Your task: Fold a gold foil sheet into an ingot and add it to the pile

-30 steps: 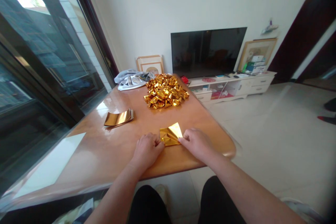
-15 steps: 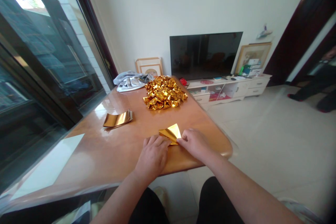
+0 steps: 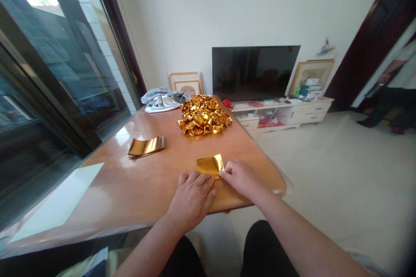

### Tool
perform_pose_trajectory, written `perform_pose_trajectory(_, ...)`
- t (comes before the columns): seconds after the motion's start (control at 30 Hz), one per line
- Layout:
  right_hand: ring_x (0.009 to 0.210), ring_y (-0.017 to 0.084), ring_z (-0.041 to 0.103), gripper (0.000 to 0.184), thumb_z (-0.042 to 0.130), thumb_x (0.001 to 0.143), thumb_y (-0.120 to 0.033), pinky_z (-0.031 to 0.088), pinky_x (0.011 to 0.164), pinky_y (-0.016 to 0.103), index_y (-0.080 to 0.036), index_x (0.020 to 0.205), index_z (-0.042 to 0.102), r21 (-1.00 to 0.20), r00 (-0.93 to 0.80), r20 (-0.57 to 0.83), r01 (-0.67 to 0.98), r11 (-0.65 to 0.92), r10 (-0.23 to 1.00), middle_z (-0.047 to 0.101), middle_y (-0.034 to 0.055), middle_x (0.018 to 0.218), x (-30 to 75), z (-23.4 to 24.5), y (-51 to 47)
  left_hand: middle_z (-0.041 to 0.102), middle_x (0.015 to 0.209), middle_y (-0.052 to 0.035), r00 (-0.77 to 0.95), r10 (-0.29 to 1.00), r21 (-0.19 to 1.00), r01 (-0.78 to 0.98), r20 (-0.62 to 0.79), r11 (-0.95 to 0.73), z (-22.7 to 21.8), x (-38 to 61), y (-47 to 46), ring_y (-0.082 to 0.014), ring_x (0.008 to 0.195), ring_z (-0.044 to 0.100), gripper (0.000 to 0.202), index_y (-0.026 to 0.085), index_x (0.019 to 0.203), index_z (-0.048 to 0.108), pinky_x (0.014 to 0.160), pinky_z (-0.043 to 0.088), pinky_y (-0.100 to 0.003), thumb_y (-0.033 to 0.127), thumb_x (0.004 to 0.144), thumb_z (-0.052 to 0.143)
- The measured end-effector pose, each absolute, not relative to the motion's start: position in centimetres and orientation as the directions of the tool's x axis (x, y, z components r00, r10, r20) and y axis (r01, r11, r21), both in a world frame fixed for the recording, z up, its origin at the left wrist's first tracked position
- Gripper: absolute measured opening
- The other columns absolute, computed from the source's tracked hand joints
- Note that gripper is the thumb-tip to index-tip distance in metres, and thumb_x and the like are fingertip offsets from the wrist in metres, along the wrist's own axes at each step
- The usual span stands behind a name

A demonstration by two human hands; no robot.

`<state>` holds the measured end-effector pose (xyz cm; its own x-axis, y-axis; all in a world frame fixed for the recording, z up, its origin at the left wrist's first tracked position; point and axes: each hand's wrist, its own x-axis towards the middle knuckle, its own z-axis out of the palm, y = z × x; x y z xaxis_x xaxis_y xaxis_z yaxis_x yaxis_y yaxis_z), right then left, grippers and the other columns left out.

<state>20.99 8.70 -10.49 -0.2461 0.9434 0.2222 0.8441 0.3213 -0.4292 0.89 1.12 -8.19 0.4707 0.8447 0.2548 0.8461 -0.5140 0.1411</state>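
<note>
Left hand (image 3: pixel 192 197) flat, fingers extended on gold foil sheet (image 3: pixel 209 165); right hand (image 3: pixel 241 176) pinches corner; uneven pressure may wrinkle it.

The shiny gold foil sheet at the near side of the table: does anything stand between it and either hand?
Nothing visible stands in the way. The left hand rests on the near part of the shiny gold foil sheet, and the right hand touches its near right corner.
</note>
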Motion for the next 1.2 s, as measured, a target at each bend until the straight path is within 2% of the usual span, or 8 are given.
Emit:
perform_pose_trajectory(0.27,0.074,0.016,0.055,0.025,0.064,0.089,-0.040,0.029,0.062,0.027,-0.021,0.073,0.061,-0.441,-0.243,0.251,0.833,0.334,0.937,0.065,0.0019,0.077,21.1,-10.6,8.5,0.065,0.125,-0.0054,0.472,0.845,0.115,0.852,0.253,-0.511,-8.1,1.0,1.1,-0.0269,0.114,0.051,0.036,0.026,0.129,0.060,0.095,0.034,-0.045,0.038,0.103,0.038)
perform_pose_trajectory(0.47,0.072,0.016,0.054,0.021,0.068,0.086,-0.039,0.028,0.060,0.027,-0.022,0.084,0.055,-0.459,-0.194,0.288,0.831,0.313,0.938,0.064,0.0003,0.080,21.2,-10.9,8.1,0.064,0.123,-0.0036,0.477,0.844,0.080,0.858,0.246,-0.508,-7.8,1.0,1.0,-0.0276,0.112,0.051,0.037,0.034,0.134,0.057,0.092,0.033,-0.046,0.042,0.103,0.038)
perform_pose_trajectory(0.63,0.081,0.018,0.056,0.014,0.064,0.088,-0.030,0.034,0.067,0.027,-0.022,0.086,0.053,-0.452,-0.226,0.333,0.814,0.365,0.915,0.064,0.0019,0.085,21.5,-11.4,8.1,0.064,0.119,-0.0032,0.463,0.848,0.098,0.860,0.258,-0.500,-8.0,1.1,1.1,-0.0270,0.111,0.050,0.036,0.036,0.131,0.058,0.092,0.034,-0.045,0.043,0.103,0.039)
perform_pose_trajectory(0.77,0.086,0.019,0.057,0.003,0.055,0.093,-0.023,0.039,0.073,0.028,-0.021,0.091,0.057,-0.458,-0.264,0.351,0.789,0.410,0.899,0.064,0.0028,0.088,22.2,-11.5,7.9,0.064,0.117,-0.0036,0.463,0.845,0.101,0.858,0.267,-0.503,-8.0,1.1,1.1,-0.0268,0.111,0.050,0.035,0.035,0.130,0.059,0.092,0.034,-0.045,0.043,0.102,0.040)
perform_pose_trajectory(0.83,0.091,0.020,0.056,0.011,0.050,0.096,-0.022,0.040,0.077,0.029,-0.021,0.098,0.061,-0.428,-0.306,0.382,0.777,0.461,0.872,0.064,0.0044,0.094,22.4,-11.3,7.3,0.064,0.117,-0.0040,0.469,0.842,0.094,0.857,0.268,-0.507,-8.0,1.1,1.0,-0.0271,0.112,0.050,0.035,0.035,0.131,0.059,0.092,0.034,-0.045,0.043,0.102,0.040)
perform_pose_trajectory(0.93,0.099,0.023,0.053,0.024,0.048,0.099,-0.025,0.040,0.084,0.033,-0.025,0.114,0.065,-0.310,-0.430,0.417,0.761,0.570,0.801,0.063,0.0064,0.102,22.2,-10.8,5.7,0.064,0.115,-0.0052,0.470,0.840,0.082,0.858,0.270,-0.506,-8.0,1.0,1.0,-0.0272,0.111,0.050,0.036,0.035,0.131,0.059,0.092,0.034,-0.045,0.044,0.102,0.039)
perform_pose_trajectory(1.0,0.098,0.023,0.051,0.025,0.049,0.099,-0.028,0.038,0.085,0.035,-0.027,0.115,0.067,-0.234,-0.505,0.394,0.752,0.615,0.768,0.062,0.0067,0.102,22.0,-10.4,4.6,0.063,0.114,-0.0056,0.467,0.841,0.074,0.861,0.273,-0.503,-8.0,1.1,1.0,-0.0270,0.110,0.050,0.036,0.034,0.129,0.060,0.092,0.034,-0.045,0.045,0.102,0.039)
perform_pose_trajectory(1.2,0.097,0.026,0.048,0.029,0.047,0.100,-0.035,0.033,0.084,0.040,-0.030,0.119,0.069,-0.106,-0.500,0.332,0.823,0.558,0.800,0.064,0.0078,0.104,22.3,-9.8,3.3,0.064,0.112,-0.0055,0.461,0.841,0.079,0.863,0.284,-0.499,-8.2,1.1,1.0,-0.0272,0.110,0.050,0.036,0.035,0.130,0.060,0.094,0.033,-0.046,0.045,0.102,0.040)
